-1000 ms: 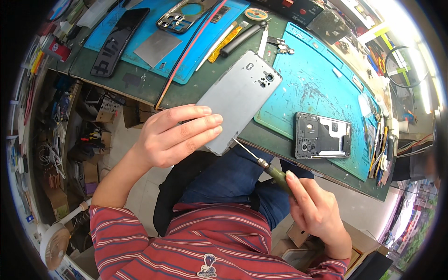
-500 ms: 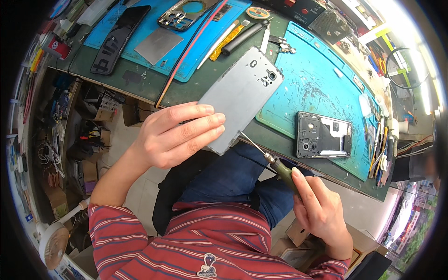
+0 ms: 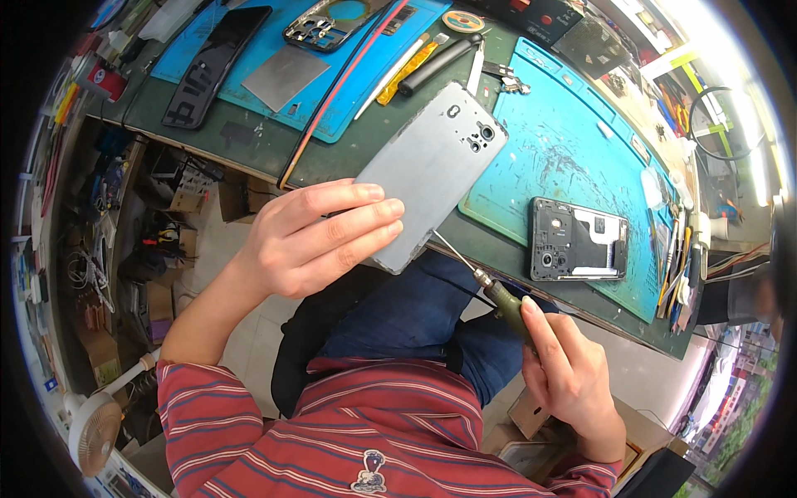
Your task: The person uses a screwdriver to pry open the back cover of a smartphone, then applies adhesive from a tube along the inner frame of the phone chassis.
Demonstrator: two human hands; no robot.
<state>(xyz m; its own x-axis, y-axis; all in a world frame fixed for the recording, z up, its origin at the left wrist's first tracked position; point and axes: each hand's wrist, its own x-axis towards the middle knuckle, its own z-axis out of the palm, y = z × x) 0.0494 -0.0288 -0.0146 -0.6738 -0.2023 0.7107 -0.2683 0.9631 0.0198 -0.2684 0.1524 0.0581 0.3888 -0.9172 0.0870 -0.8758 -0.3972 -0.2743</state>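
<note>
My left hand (image 3: 311,236) grips the lower left part of a grey phone back panel (image 3: 432,170), its fingers lying over the face. The panel is tilted above the bench's front edge, camera holes toward the upper right and scuffed along its rim. My right hand (image 3: 567,373) is closed around a slim tool with a green handle (image 3: 505,304) and a thin metal shaft. Its tip meets the panel's right long edge, near the lower end. Whether the tip goes under that edge is too small to tell. Nearby on the right lies an opened phone (image 3: 577,241).
A blue work mat (image 3: 531,158) lies behind the opened phone. Another blue mat at the left carries a metal plate (image 3: 285,79), a phone frame (image 3: 320,37) and red and black cables (image 3: 322,104). A dark phone screen (image 3: 212,75) rests across its left edge. Pens and tools (image 3: 681,266) stand at the right.
The panel and tool have shifted very slightly to the right in the picture, as has the bench. Both grips are the same, and the tip stays at the panel's edge.
</note>
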